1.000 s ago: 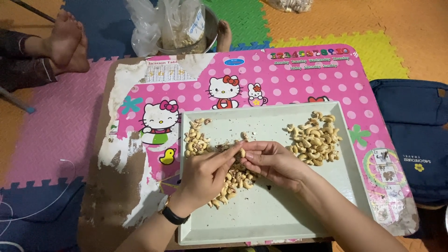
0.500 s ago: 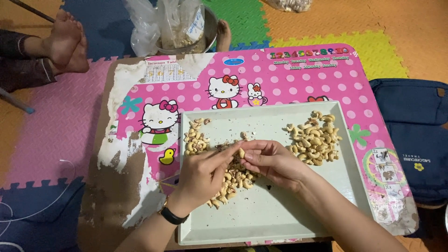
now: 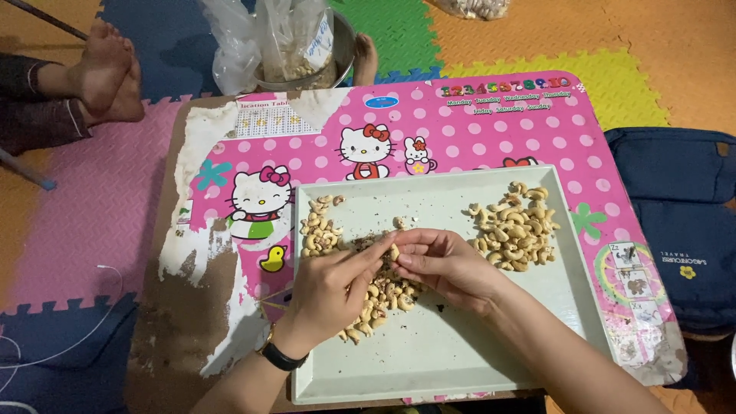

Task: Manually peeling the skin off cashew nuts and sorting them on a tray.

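Note:
A pale green tray (image 3: pixel 429 368) lies on a low pink cartoon-print table (image 3: pixel 460 130). Cashew nuts sit in three heaps: a small one at the tray's left (image 3: pixel 318 230), a middle one (image 3: pixel 383 295) under my hands, a larger one at the right (image 3: pixel 514 226). My left hand (image 3: pixel 333 287) and my right hand (image 3: pixel 441 261) meet above the middle heap, fingertips pinched together on one cashew (image 3: pixel 394 250). A black watch is on my left wrist.
A metal bowl with plastic bags (image 3: pixel 295 46) stands beyond the table's far edge. Another person's bare feet (image 3: pixel 103 73) rest on the foam mat at the upper left. A dark blue bag (image 3: pixel 682 222) lies right of the table. A white cable (image 3: pixel 77 330) runs at left.
My fingers shift slightly on the nut between them. Both hands stay above the middle heap.

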